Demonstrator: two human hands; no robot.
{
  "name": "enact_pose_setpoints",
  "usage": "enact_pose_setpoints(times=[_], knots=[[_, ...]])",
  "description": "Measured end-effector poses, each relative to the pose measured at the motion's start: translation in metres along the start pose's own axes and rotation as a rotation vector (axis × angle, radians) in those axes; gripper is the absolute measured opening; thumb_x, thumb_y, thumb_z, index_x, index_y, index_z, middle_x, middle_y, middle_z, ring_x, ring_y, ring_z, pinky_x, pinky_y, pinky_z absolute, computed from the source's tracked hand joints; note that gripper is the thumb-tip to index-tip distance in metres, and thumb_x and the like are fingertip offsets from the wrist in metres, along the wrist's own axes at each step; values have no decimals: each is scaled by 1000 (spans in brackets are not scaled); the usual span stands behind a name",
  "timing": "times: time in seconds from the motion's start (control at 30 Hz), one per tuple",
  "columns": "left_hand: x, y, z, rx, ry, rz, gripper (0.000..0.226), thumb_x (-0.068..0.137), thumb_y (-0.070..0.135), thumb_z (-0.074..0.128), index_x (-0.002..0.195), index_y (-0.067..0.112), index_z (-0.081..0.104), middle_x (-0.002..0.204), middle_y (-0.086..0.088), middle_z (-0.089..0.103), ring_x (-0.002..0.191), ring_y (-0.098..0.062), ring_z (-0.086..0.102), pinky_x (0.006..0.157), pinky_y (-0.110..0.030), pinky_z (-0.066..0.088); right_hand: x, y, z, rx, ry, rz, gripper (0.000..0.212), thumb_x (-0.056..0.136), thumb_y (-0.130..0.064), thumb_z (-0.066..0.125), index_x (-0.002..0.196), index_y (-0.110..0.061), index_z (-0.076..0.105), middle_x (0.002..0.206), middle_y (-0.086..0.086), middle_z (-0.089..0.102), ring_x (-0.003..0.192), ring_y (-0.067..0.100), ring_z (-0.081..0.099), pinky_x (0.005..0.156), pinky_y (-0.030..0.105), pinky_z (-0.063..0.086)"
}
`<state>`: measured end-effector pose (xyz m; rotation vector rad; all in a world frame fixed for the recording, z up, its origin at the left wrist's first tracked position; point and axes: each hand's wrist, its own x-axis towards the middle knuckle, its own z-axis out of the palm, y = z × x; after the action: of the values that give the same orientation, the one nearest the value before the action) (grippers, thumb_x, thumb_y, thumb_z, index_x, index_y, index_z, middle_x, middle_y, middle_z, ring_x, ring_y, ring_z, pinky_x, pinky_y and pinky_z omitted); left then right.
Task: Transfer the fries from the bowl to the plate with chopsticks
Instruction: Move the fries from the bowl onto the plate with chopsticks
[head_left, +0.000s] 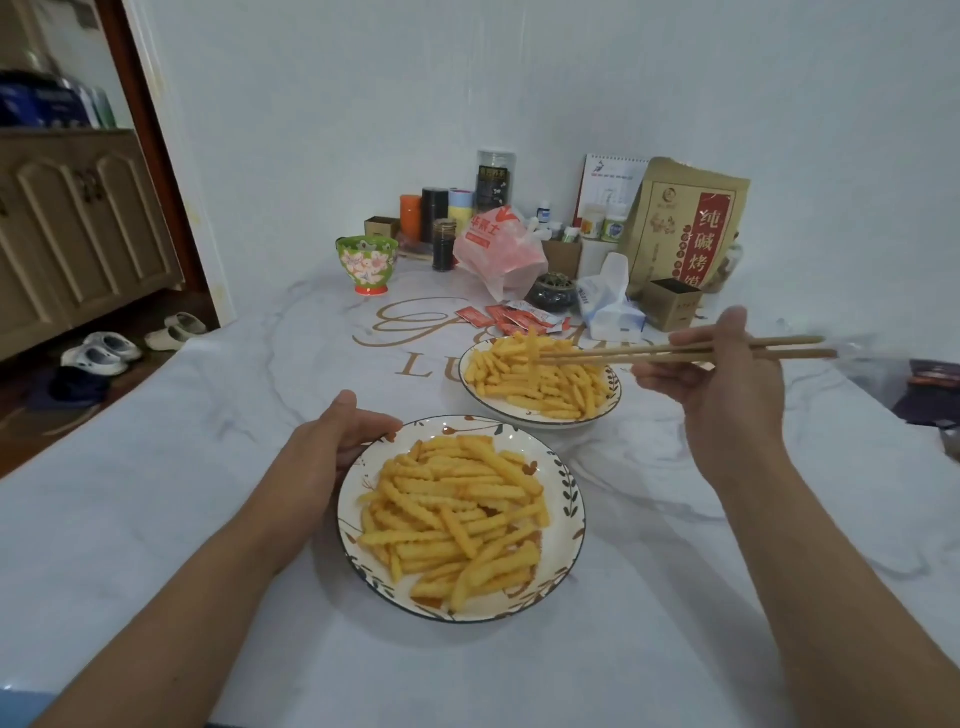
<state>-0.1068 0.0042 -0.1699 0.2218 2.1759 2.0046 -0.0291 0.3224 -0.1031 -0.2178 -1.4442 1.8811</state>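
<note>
Two white leaf-patterned dishes hold crinkle-cut fries. The near dish (569, 499) sits in front of me, piled with fries (457, 514). The far dish (613, 402) lies behind it to the right, also heaped with fries (530, 384). My left hand (343, 436) grips the near dish's left rim. My right hand (727, 384) holds wooden chopsticks (665, 352) pointing left, and their tips pinch one upright fry (532, 351) just above the far dish.
The white marble-look table (208, 467) carries clutter at the back: a floral green bowl (367, 264), jars, a pink plastic bag (501, 249), sauce packets (519, 318), a tissue pack (608, 301) and a tan paper bag (685, 228). Shoes lie on the floor at left.
</note>
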Motion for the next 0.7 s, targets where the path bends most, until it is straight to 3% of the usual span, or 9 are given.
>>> enact_pose_setpoints(times=[0.2,0.43,0.53,0.7], knots=[[-1,1,0,1,-5,-16,64,110,50,26,104,19,80,105,2,81,102,-14,75,108,-44,49,-9,-13,2,-30,-277,145,59,107,-40,39,65,-8,64,52,16,57,44,28,61,43,29,50],[0,0,-3,4,-9,-44,64,109,54,26,97,26,83,109,2,80,110,-20,73,113,-51,45,-12,-18,1,-206,-406,242,55,100,-46,45,67,-5,59,48,12,50,40,26,56,38,25,40],[0,-1,-3,10,-11,-49,64,108,54,26,96,29,83,109,2,80,111,-20,73,113,-52,45,-11,-18,1,-225,-365,213,54,104,-44,43,71,-4,58,49,11,52,42,25,58,39,25,42],[0,-1,-3,13,-15,-45,64,108,55,26,97,29,83,109,1,80,110,-20,73,112,-51,46,-2,-8,-3,-38,-36,93,40,106,-33,48,79,-6,62,59,8,64,54,23,67,52,29,55]])
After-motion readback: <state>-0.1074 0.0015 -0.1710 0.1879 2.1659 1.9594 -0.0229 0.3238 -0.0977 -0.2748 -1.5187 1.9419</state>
